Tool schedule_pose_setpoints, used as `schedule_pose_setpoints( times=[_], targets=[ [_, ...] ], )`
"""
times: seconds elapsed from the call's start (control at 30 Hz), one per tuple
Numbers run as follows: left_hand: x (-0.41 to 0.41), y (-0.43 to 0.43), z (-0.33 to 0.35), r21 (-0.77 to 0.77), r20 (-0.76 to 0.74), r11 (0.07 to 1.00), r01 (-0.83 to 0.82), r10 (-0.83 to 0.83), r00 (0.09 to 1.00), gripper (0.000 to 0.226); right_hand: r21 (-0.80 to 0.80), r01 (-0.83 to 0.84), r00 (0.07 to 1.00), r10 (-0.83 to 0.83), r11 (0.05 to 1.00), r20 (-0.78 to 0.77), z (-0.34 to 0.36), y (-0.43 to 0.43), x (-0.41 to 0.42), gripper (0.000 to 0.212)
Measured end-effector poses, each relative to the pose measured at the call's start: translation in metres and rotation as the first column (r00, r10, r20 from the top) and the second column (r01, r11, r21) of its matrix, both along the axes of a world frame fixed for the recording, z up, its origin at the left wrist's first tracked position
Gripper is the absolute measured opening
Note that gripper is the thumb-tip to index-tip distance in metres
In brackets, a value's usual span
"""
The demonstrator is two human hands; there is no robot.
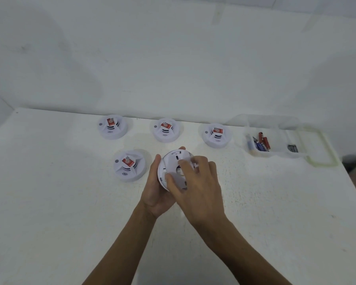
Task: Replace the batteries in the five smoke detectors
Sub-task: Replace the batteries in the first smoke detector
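Two hands work at the near middle of the white bench (60, 202). The left hand (155, 194) cups a smoke detector (174, 161) from below and from its left side, thumb up along the rim, so that the unit is tilted with its back towards the camera. The right hand (195, 182) lies over that back, fingers curled onto it and the thumb pressing the lower part; whether it is turning a cover or only gripping cannot be told.

Just left of the held unit, a second detector (130, 165) sits face up on the bench, with a red label on its raised centre. Farther back, three more stand in a row near the wall: the left detector (112, 126), the middle detector (165, 130) and the right detector (217, 135), each face up with the same red label.

At the far right, a clear plastic tray (312, 149) rests on the bench. One compartment holds a cluster of red and blue batteries (260, 144); a dark battery (292, 148) lies alone in the next compartment.
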State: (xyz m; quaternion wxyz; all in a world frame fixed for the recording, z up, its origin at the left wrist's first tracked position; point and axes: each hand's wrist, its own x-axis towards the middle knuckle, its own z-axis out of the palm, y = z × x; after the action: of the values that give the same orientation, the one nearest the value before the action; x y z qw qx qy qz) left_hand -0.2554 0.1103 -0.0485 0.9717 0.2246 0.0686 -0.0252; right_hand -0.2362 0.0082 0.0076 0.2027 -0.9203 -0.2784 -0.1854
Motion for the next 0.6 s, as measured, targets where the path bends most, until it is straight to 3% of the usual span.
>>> schedule_pose_setpoints(
  times=[0.37, 0.6],
  targets=[
    [-0.0008, 0.0004, 0.0021, 0.014, 0.016, 1.0, 0.013, -0.013, 1.0, 0.062, 0.038, -0.019, 0.999, 0.02, 0.999, -0.029, -0.0041, 0.0008, 0.0024, 0.041],
    [-0.0018, -0.0001, 0.0029, 0.038, 0.023, 0.999, 0.024, -0.025, 0.999, 0.07, -0.004, 0.066, 0.998, -0.066, 0.998, -0.005, -0.0009, 0.0039, 0.0035, 0.047]
  ],
)
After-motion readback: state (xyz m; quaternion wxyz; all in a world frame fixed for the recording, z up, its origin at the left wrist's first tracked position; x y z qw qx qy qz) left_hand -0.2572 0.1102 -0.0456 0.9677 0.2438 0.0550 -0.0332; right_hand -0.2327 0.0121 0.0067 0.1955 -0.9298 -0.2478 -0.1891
